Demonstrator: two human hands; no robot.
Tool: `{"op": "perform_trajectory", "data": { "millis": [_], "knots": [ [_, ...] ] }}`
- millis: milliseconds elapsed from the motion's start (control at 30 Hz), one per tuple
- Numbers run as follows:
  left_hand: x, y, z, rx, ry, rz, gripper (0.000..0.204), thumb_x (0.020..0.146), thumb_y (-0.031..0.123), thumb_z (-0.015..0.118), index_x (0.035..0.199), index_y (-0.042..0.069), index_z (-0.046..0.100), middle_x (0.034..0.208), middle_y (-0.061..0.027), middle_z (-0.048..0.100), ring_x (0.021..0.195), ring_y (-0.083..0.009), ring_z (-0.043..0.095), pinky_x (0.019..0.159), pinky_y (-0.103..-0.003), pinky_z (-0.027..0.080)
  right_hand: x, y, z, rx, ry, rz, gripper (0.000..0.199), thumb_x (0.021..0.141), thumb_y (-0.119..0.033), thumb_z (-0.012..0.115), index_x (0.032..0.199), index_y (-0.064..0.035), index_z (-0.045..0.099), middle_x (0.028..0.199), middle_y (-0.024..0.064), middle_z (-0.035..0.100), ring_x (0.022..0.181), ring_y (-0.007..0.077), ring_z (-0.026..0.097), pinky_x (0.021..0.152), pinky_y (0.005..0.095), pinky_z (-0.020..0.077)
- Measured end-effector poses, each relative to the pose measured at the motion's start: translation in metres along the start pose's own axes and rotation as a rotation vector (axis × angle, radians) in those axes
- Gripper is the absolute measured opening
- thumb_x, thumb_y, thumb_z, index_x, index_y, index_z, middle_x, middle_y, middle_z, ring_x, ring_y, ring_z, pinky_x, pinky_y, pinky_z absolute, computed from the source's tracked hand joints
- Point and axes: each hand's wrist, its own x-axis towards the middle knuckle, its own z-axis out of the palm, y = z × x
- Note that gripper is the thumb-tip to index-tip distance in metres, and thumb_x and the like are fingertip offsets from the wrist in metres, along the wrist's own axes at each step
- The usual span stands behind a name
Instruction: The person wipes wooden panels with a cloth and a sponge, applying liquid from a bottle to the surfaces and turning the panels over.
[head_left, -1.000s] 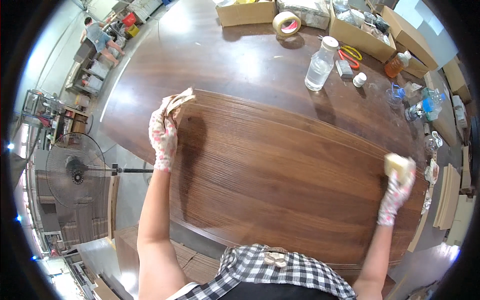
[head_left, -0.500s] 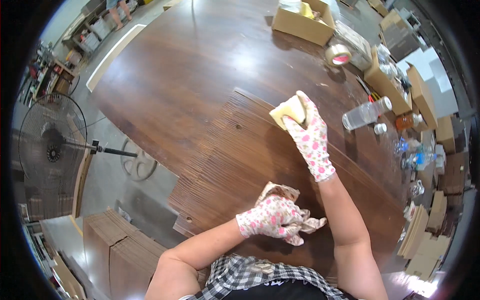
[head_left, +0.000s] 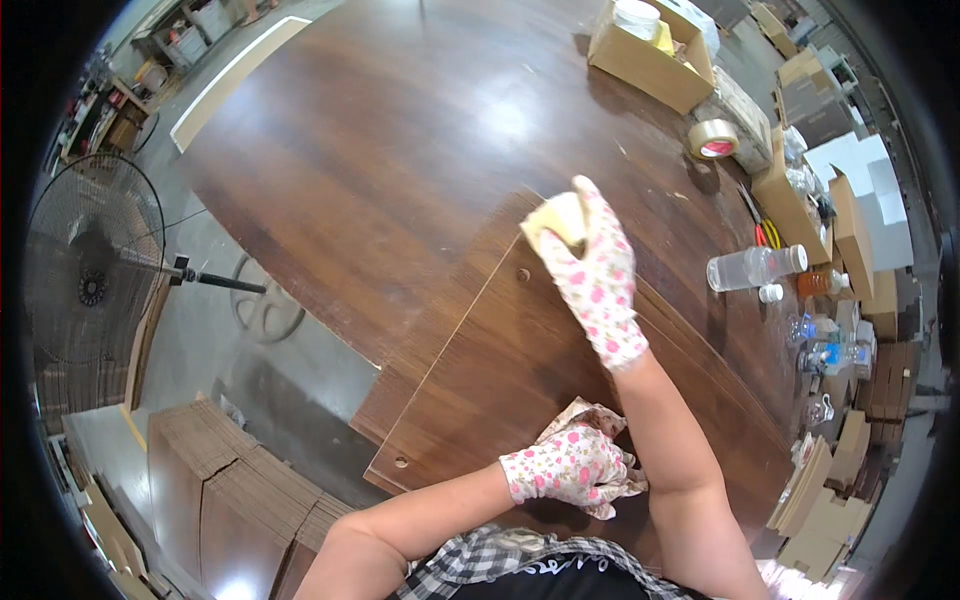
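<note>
My right hand [head_left: 590,270], in a white glove with pink flowers, pinches a pale yellow sponge [head_left: 556,218]. The sponge is at the far corner of the uppermost brown wood-grain panel [head_left: 470,370], which has a small round hole near each end of its left side. Beneath it, the edges of several more panels [head_left: 430,290] show in a stepped row. Lower down, my left hand [head_left: 570,468], gloved alike, is closed on a crumpled, brown-stained cloth [head_left: 585,415] over the panel's near part. Its fingertips are partly hidden.
The panels lie on a large dark wooden tabletop [head_left: 380,150]. At right are a clear bottle [head_left: 745,270], a tape roll [head_left: 712,140], pliers [head_left: 765,232] and a cardboard box [head_left: 650,65]. A standing fan [head_left: 95,270] and stacked panels [head_left: 230,480] are at left.
The sponge in my right hand has moved left to the panel's far corner. The top panel's left edge now shows as a pale line. The view has shifted, and my left hand still grips the cloth.
</note>
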Motion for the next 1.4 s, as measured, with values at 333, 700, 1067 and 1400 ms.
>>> {"op": "perform_trajectory", "data": {
  "millis": [333, 700, 1067, 1400],
  "knots": [
    [-0.007, -0.012, 0.01, 0.039, 0.016, -0.015, 0.04, 0.075, 0.047, 0.069, 0.09, 0.01, 0.061, 0.075, -0.0126, 0.063, 0.076, -0.0316, 0.062, 0.071, -0.043, 0.047, -0.073, 0.045, -0.087, -0.13, -0.035, 0.28, 0.064, 0.077, -0.024, 0.074, 0.13, -0.0011, 0.048, 0.109, 0.0164, 0.062, 0.102, 0.0293, 0.061, 0.09, 0.0373, 0.0488],
    [-0.001, -0.003, -0.003, 0.198, -0.024, -0.033, 0.028, 0.083, 0.037, 0.059, 0.102, 0.019, 0.07, 0.088, -0.0067, 0.066, 0.079, -0.027, 0.063, 0.073, -0.041, 0.048, -0.027, 0.002, -0.027, -0.044, -0.075, 0.14, 0.058, 0.082, -0.03, 0.065, 0.131, -0.0053, 0.045, 0.104, 0.0165, 0.06, 0.099, 0.0308, 0.059, 0.086, 0.0419, 0.048],
    [0.004, 0.007, -0.005, 0.174, 0.01, -0.02, 0.018, 0.074, 0.018, 0.07, 0.088, 0.008, 0.071, 0.077, -0.006, 0.065, 0.07, -0.024, 0.063, 0.064, -0.035, 0.049, -0.145, 0.073, -0.19, -0.422, 0.234, 0.535, 0.055, 0.079, -0.019, 0.069, 0.128, -0.0025, 0.051, 0.103, 0.0156, 0.064, 0.096, 0.0281, 0.064, 0.089, 0.0388, 0.05],
    [-0.003, -0.006, -0.005, 0.233, 0.138, -0.013, 0.012, 0.071, 0.016, 0.066, 0.078, 0.007, 0.071, 0.073, -0.008, 0.066, 0.065, -0.0251, 0.064, 0.063, -0.036, 0.05, -0.124, 0.08, -0.163, -0.401, 0.045, 0.297, 0.022, 0.082, -0.023, 0.059, 0.098, -0.0072, 0.056, 0.088, 0.0138, 0.064, 0.083, 0.0311, 0.064, 0.069, 0.042, 0.0535]
  ]
}}
